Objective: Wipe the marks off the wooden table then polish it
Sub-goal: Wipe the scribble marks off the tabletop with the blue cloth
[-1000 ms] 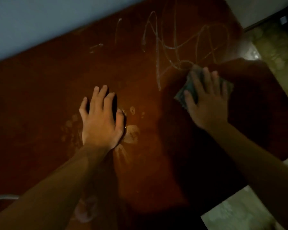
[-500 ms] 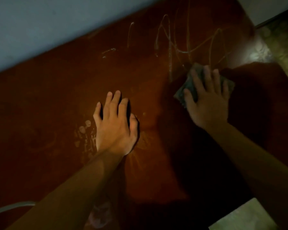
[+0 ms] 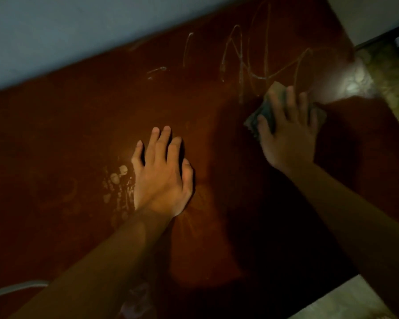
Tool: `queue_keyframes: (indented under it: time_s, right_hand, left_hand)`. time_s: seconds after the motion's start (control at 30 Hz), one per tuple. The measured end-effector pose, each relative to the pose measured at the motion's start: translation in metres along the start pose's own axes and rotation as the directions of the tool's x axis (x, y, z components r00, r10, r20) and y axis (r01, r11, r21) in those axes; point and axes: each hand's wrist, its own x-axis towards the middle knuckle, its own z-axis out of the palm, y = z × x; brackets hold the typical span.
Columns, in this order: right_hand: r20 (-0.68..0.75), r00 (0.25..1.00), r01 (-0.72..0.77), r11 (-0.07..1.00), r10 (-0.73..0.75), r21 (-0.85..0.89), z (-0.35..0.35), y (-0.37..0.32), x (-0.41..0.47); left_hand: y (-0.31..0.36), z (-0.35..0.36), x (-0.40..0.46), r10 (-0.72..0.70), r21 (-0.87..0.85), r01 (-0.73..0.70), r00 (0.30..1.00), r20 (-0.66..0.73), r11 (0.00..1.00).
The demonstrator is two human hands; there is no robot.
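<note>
The dark reddish wooden table (image 3: 62,143) fills the view. Pale scribbled marks (image 3: 247,58) loop across its far right part, with short strokes (image 3: 157,70) further left. My right hand (image 3: 288,132) lies flat with spread fingers on a grey-green cloth (image 3: 263,111), pressing it to the table just below the scribbles. My left hand (image 3: 161,173) rests flat on the table's middle, fingers straight, holding nothing. Whitish smudges (image 3: 118,180) sit just left of that hand.
A pale wall (image 3: 67,31) runs along the table's far edge. Patterned floor (image 3: 392,72) shows past the right edge, with a bright glare spot (image 3: 355,77). Light floor (image 3: 336,300) lies at the near right corner. A thin pale curved rim (image 3: 14,288) shows at lower left.
My right hand has pushed the cloth a little further up toward the scribbles. The view has shifted, so the table and my left hand appear further right.
</note>
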Motion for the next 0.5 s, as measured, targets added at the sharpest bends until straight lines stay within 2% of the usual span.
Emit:
queue_keyframes:
  time_s: [0.07, 0.13, 0.27, 0.37, 0.43, 0.5]
  right_hand:
    - [-0.026, 0.994, -0.103, 0.994, 0.103, 0.029, 0.000, -0.004, 0.009]
    - [-0.054, 0.993, -0.106, 0.994, 0.108, 0.037, 0.005, -0.034, 0.002]
    - [-0.064, 0.979, 0.193, 0.981, -0.194, -0.017, 0.023, -0.104, -0.034]
    - [-0.023, 0.940, 0.341, 0.940, -0.342, -0.011, 0.019, -0.090, -0.019]
    - [-0.010, 0.957, 0.290, 0.956, -0.290, -0.043, 0.011, -0.057, 0.005]
    - [-0.008, 0.991, 0.134, 0.990, -0.134, -0.035, 0.001, -0.030, 0.024]
  left_hand:
    - [0.000, -0.002, 0.001, -0.006, 0.011, 0.006, 1.000, 0.010, 1.000]
    - [0.001, -0.004, 0.001, -0.008, 0.021, 0.008, 1.000, 0.019, 1.000]
    - [0.003, -0.006, 0.001, -0.015, 0.029, 0.014, 0.999, 0.044, 0.999]
    - [0.002, -0.005, 0.002, -0.011, 0.022, 0.010, 1.000, 0.024, 1.000]
    - [0.002, -0.005, 0.001, -0.012, 0.015, 0.012, 1.000, 0.013, 1.000]
    - [0.003, -0.005, 0.001, 0.000, 0.006, 0.000, 1.000, 0.003, 1.000]
